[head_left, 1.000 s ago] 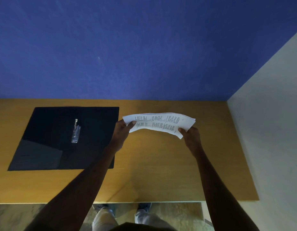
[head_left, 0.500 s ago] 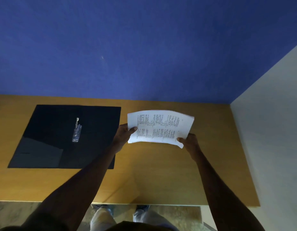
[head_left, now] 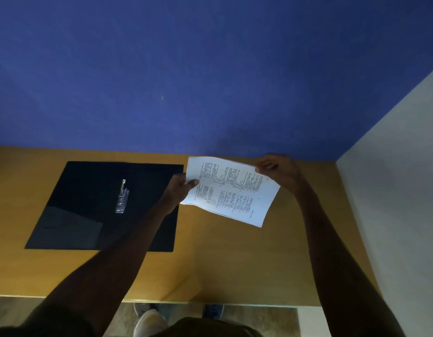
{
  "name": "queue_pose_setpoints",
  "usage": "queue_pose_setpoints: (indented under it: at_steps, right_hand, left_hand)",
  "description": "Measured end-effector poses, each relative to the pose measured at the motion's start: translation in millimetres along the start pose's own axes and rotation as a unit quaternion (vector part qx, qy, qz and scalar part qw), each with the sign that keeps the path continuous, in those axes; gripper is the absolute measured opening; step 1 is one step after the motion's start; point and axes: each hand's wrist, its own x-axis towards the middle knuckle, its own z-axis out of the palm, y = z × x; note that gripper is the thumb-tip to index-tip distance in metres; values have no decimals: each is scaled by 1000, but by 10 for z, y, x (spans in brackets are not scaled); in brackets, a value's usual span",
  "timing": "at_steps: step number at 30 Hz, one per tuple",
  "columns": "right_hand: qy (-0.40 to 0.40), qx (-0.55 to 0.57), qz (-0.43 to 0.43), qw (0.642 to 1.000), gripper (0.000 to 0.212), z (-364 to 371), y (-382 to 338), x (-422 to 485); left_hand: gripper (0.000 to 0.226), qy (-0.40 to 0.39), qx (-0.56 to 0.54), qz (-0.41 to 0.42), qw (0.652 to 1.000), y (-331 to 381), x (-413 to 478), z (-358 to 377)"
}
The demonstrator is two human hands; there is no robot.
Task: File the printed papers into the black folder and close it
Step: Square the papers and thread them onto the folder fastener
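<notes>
White printed paper sheets (head_left: 231, 190), held above the wooden desk (head_left: 234, 259), right of the open black folder (head_left: 89, 205); left hand (head_left: 180, 190) pinches the near-left edge; right hand (head_left: 278, 170) has shifted to the far corner, turning the sheets; silver clip (head_left: 122, 198) unloaded; filing pending.

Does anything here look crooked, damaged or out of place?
Nothing much. The printed papers are held tilted above the desk by both hands, simply mid-handling. The black folder lies open and flat, metal clip exposed.
</notes>
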Motion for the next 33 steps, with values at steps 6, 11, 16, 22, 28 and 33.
queue_pose_setpoints:
  at_steps: [6, 11, 16, 22, 28, 33]
  right_hand:
    - [-111, -38, -19, 993, 22, 377, -390, -17]
    - [-105, -69, -39, 991, 23, 704, -526, -61]
    - [-82, 5, -38, 996, 19, 973, -625, -65]
    - [-23, 283, 104, 953, 27, 1565, -823, -176]
    - [50, 386, 212, 897, 34, 2405, -1113, -266]
    - [66, 395, 278, 873, 34, 2965, -1218, -264]
  left_hand:
    - [28, -34, 30, 20, 999, 53, -51, -203]
    - [29, -31, 33, 13, 999, -32, -108, -444]
    - [46, 26, -12, 23, 999, -151, -154, -702]
    - [78, 174, -139, -23, 975, -418, -217, -1013]
    - [35, 117, -129, -131, 976, -885, -287, -1343]
    - [38, 158, -102, -178, 966, -1232, -295, -1585]
